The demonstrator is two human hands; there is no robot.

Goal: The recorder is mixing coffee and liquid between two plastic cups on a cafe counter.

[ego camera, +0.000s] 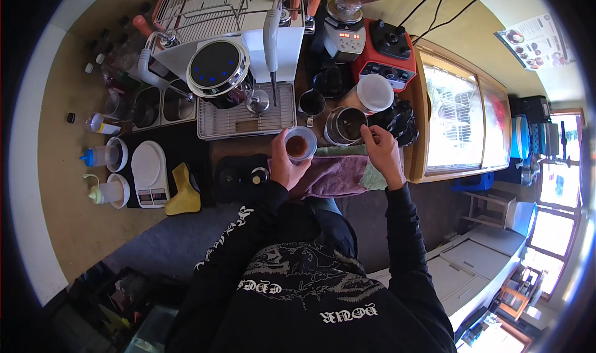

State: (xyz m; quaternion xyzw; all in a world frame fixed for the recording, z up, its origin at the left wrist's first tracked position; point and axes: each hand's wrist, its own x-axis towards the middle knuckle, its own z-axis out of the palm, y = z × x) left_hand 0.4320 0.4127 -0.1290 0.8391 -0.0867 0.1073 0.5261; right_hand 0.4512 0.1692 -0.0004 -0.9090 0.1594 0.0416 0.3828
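Observation:
My left hand [287,166] grips a translucent plastic cup [313,144] with some reddish-brown contents at its bottom. My right hand [385,152] is at the right rim of a round metal-rimmed container [329,130], which has dark matter inside. Its thumb and fingertips are pinched together there; whether they hold the rim or something thin in the container cannot be made out. Behind the two hands stands a small dark pitcher [312,103]. A purple cloth [333,175] and a green cloth [374,177] lie at the counter's front edge below them.
An espresso machine [179,57] with steam wands and a drip tray [223,125] fills the back. A coffee grinder [344,38], red blender base [405,71] and lidded tub [375,93] stand right, beside a glass-fronted cabinet [454,115]. Leftward are a white scale [149,166] and squeeze bottles [108,192].

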